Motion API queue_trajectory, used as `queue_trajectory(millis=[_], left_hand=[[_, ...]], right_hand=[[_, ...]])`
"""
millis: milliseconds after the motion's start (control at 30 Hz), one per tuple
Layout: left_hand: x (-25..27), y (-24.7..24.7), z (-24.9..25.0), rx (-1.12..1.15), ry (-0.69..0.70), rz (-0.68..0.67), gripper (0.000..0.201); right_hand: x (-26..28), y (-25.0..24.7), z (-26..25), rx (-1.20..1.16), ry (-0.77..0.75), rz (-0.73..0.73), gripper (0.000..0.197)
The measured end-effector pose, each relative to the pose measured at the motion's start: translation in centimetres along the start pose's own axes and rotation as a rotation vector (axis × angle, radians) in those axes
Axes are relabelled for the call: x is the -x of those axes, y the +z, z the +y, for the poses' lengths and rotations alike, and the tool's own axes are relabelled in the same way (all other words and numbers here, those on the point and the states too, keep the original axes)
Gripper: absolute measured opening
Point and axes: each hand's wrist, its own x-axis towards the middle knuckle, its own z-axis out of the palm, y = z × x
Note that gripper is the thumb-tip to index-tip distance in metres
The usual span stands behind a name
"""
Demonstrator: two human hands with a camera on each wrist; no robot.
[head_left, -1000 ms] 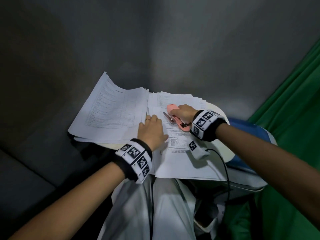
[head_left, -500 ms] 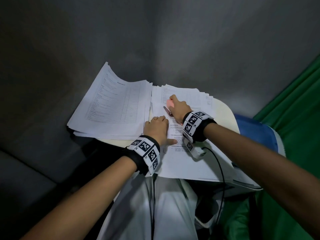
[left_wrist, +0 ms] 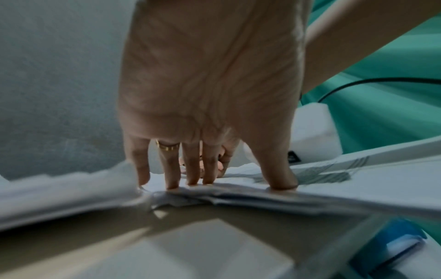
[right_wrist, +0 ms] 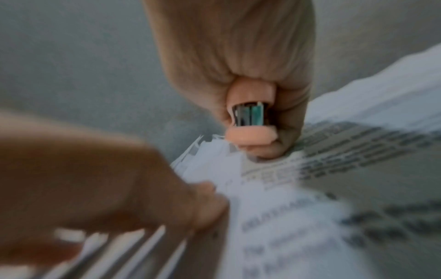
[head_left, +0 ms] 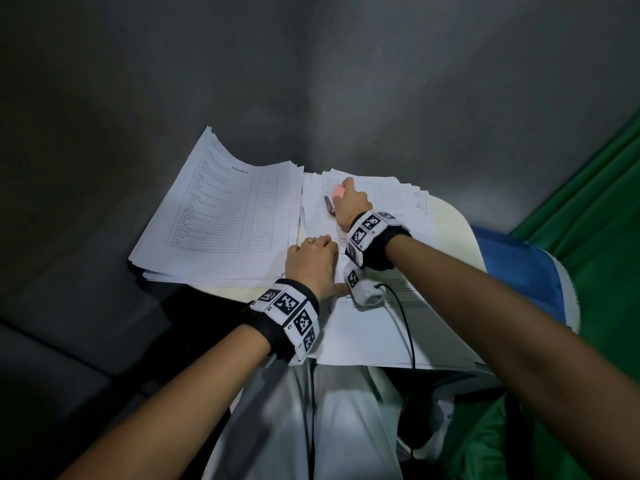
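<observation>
The right hand (head_left: 351, 206) is gripping the pink stapler (head_left: 337, 192), with the fingers curling fully around its body. The stapler is sitting at the far left corner of the right paper stack (head_left: 367, 327). In the head view the hand is covering most of it, so only the pink front end and a dark metal strip are showing. In the right wrist view the metal core is showing between the two pink halves; that picture is blurring, so the jaw gap cannot be judged.

The left hand (head_left: 311, 261) is lying nearer, on the left edge of the same stack. Its fingers are stretching out, spreading slightly and pressing their tips onto the top sheet, with the thumb pressing further right. A gold ring (left_wrist: 167, 147) is showing on one finger. The two hands are lying near each other but are not touching.

The left paper stack (head_left: 225, 213) is lying just beside the stapled corner, with its far left corner curling upward. Both stacks are resting on a pale desk top (head_left: 446, 220) and overhanging its edges. A black cable (head_left: 407, 327) is running from the right wrist unit across the near sheets. A blue panel (head_left: 512, 258) and a green cloth (head_left: 588, 188) are lying to the right.
</observation>
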Motion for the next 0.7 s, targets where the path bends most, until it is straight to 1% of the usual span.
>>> queue_trajectory(millis=[67,133,167,233,300,333,400,467,500,600,700], left_hand=[[-0.1,-0.2,0.2,-0.030,0.009,-0.004,0.077],[-0.3,-0.5,0.3,-0.050,0.009,-0.024,0.079],[-0.5,-0.9,0.4,-0.066,0.002,-0.060,0.080],[-1.0,-2.0,0.6,-0.098,-0.022,-0.171,0.078],[-2.0,-3.5,0.9,-0.099,-0.049,-0.261,0.067],[-2.7,-4.2,1.2,-0.094,-0.060,-0.275,0.062],[-4.2,-5.1,1.9,-0.097,-0.064,-0.230,0.059],[-5.7,-5.2,2.8,-0.074,-0.036,-0.158,0.071],[-6.4,-4.9,3.2,-0.044,-0.010,-0.142,0.077],[-8.0,-3.7,4.3,0.031,0.051,-0.176,0.084],[-8.7,-2.7,4.6,0.019,0.068,-0.205,0.086]], right_hand=[[-0.6,-0.7,0.4,-0.173,0.056,0.013,0.039],[-0.7,-2.0,1.5,-0.229,0.079,0.019,0.038],[-0.4,-2.8,2.4,-0.225,0.083,0.023,0.038],[0.3,-4.4,4.6,-0.191,0.079,0.040,0.040],[1.4,-5.9,7.0,-0.126,0.080,0.058,0.041],[2.0,-6.6,8.2,-0.100,0.090,0.062,0.042],[3.2,-7.8,10.1,-0.051,0.106,0.053,0.042],[3.9,-8.4,11.5,-0.004,0.094,0.038,0.040],[3.9,-8.6,12.0,0.007,0.086,0.027,0.040],[3.6,-8.4,12.8,0.027,0.081,-0.022,0.040],[3.1,-8.0,12.9,0.075,0.076,-0.024,0.040]])
